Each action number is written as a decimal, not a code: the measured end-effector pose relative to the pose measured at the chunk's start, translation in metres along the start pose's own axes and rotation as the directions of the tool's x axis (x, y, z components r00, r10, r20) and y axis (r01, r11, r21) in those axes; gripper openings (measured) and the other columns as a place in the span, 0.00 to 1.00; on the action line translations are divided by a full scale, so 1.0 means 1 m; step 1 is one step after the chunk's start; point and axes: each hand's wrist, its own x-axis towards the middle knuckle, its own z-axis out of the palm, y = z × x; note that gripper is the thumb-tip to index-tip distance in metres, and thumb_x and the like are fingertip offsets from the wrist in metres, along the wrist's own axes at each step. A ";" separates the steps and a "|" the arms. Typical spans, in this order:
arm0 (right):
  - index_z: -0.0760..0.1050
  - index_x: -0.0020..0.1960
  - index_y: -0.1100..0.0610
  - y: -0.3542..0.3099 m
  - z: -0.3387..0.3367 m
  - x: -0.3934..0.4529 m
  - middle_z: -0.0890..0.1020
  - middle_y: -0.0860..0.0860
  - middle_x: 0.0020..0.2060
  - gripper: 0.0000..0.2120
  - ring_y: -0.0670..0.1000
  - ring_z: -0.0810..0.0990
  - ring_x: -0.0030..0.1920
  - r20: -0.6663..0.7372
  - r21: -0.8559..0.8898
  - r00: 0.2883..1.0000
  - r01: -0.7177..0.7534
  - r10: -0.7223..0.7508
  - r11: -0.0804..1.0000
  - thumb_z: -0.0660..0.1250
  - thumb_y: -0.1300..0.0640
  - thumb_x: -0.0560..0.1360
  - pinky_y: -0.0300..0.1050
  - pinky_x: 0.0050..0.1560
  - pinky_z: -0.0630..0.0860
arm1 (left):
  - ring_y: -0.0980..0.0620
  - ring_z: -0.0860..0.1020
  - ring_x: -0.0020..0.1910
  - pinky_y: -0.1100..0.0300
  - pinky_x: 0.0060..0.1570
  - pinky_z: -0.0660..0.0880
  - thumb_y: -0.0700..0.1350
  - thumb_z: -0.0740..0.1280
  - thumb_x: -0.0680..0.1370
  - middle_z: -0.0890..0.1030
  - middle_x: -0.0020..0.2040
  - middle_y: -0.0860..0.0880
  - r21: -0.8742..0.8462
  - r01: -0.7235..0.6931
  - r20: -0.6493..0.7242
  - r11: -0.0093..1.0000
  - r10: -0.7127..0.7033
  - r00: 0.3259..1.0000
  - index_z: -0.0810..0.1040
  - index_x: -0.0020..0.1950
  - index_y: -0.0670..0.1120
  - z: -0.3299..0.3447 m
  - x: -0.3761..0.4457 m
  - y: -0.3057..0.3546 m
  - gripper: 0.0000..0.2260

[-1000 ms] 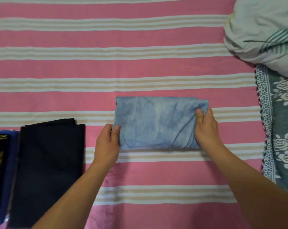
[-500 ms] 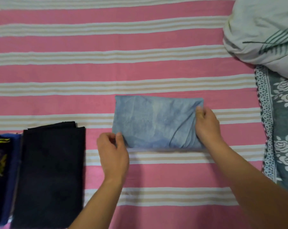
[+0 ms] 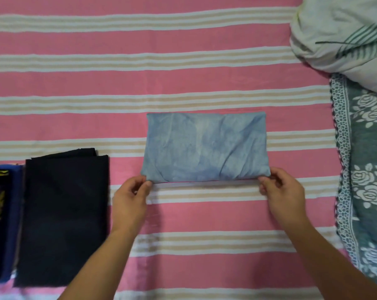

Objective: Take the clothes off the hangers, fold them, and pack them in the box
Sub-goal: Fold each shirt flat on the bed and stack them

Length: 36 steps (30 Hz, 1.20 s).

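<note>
Head view: two hands pinch one blue garment (image 3: 206, 148).

Pink striped bed sheet (image 3: 183, 83) carries folded blue garment (image 3: 206, 148) at centre, black folded stack (image 3: 64, 219) lower left, green floral blanket (image 3: 365, 169) right, white pillow (image 3: 343, 33) upper right.

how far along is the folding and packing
Done: a black folded garment lies at left beside a dark blue one. In hand: left hand and right hand pinch the near corners of the folded light blue garment. Left: packing; no box in view.
</note>
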 end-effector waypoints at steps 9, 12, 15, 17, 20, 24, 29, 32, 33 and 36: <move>0.78 0.50 0.52 -0.001 -0.010 0.008 0.83 0.55 0.39 0.07 0.52 0.80 0.38 0.170 -0.116 0.979 -0.089 0.109 0.989 0.69 0.63 0.78 0.45 0.44 0.77 | 0.56 0.79 0.44 0.61 0.48 0.77 0.40 0.71 0.79 0.80 0.48 0.51 0.244 -0.201 0.114 0.949 0.178 0.977 0.78 0.54 0.48 -0.007 0.002 0.004 0.06; 0.78 0.54 0.54 -0.007 -0.009 0.002 0.82 0.53 0.41 0.05 0.49 0.79 0.40 0.193 0.000 0.970 -0.151 0.148 0.989 0.70 0.59 0.78 0.40 0.45 0.76 | 0.55 0.78 0.42 0.67 0.41 0.76 0.40 0.73 0.78 0.79 0.48 0.50 -0.014 -0.026 -0.013 1.000 0.026 1.000 0.73 0.54 0.51 0.003 -0.016 0.005 0.12; 0.79 0.52 0.55 -0.007 -0.006 0.000 0.80 0.55 0.38 0.02 0.52 0.78 0.40 0.152 0.073 0.976 -0.170 0.157 0.983 0.69 0.59 0.79 0.42 0.46 0.77 | 0.51 0.79 0.40 0.61 0.42 0.76 0.40 0.71 0.78 0.80 0.43 0.49 0.019 0.003 -0.154 1.000 0.000 0.988 0.75 0.48 0.52 0.013 -0.023 -0.002 0.09; 0.79 0.51 0.55 -0.004 -0.002 0.000 0.80 0.56 0.39 0.02 0.52 0.79 0.41 0.122 0.120 0.977 -0.188 0.174 0.975 0.68 0.59 0.80 0.38 0.45 0.78 | 0.54 0.79 0.40 0.69 0.41 0.74 0.40 0.70 0.79 0.82 0.41 0.52 0.016 0.042 -0.190 0.999 -0.038 0.981 0.79 0.47 0.51 0.022 -0.025 0.000 0.06; 0.79 0.51 0.54 0.001 0.002 -0.004 0.79 0.56 0.39 0.02 0.51 0.78 0.41 0.090 0.173 0.979 -0.196 0.183 0.965 0.68 0.59 0.80 0.34 0.43 0.78 | 0.56 0.79 0.39 0.69 0.40 0.72 0.43 0.69 0.79 0.82 0.40 0.55 0.084 0.085 -0.245 0.993 -0.062 0.968 0.80 0.46 0.51 0.034 -0.026 0.005 0.04; 0.79 0.50 0.53 0.004 0.008 -0.005 0.79 0.56 0.38 0.02 0.50 0.77 0.39 0.050 0.187 0.982 -0.187 0.181 0.964 0.69 0.59 0.79 0.40 0.46 0.76 | 0.49 0.78 0.38 0.55 0.38 0.73 0.49 0.66 0.79 0.80 0.40 0.53 0.318 0.079 -0.269 0.945 0.010 0.963 0.78 0.42 0.49 0.042 -0.021 0.008 0.08; 0.79 0.49 0.53 0.003 0.009 -0.006 0.79 0.56 0.38 0.02 0.49 0.77 0.38 0.030 0.190 0.985 -0.173 0.170 0.966 0.69 0.59 0.80 0.38 0.45 0.77 | 0.49 0.74 0.35 0.56 0.33 0.68 0.47 0.67 0.78 0.76 0.37 0.51 0.253 0.021 -0.278 0.967 0.052 0.959 0.71 0.36 0.48 0.040 -0.016 0.015 0.12; 0.80 0.49 0.54 0.000 0.002 -0.003 0.82 0.53 0.38 0.04 0.45 0.80 0.38 -0.005 0.190 0.990 -0.137 0.140 0.972 0.67 0.61 0.80 0.32 0.43 0.78 | 0.48 0.71 0.33 0.56 0.32 0.63 0.41 0.68 0.76 0.74 0.35 0.49 0.297 -0.090 -0.251 0.951 0.169 0.953 0.70 0.35 0.46 0.025 -0.015 0.013 0.12; 0.80 0.50 0.55 -0.001 -0.001 -0.001 0.83 0.52 0.39 0.04 0.44 0.81 0.38 -0.007 0.181 0.991 -0.127 0.130 0.975 0.67 0.61 0.80 0.32 0.44 0.78 | 0.48 0.70 0.33 0.57 0.32 0.63 0.39 0.69 0.76 0.74 0.34 0.49 0.334 -0.122 -0.228 0.934 0.206 0.952 0.70 0.35 0.44 0.018 -0.013 0.008 0.11; 0.79 0.50 0.56 -0.003 -0.003 0.003 0.84 0.51 0.39 0.03 0.44 0.83 0.40 0.018 0.145 0.988 -0.157 0.156 0.977 0.67 0.61 0.80 0.33 0.44 0.77 | 0.47 0.73 0.34 0.60 0.33 0.67 0.38 0.68 0.76 0.75 0.34 0.49 0.345 -0.102 -0.146 0.933 0.160 0.976 0.72 0.36 0.45 0.008 -0.005 -0.004 0.10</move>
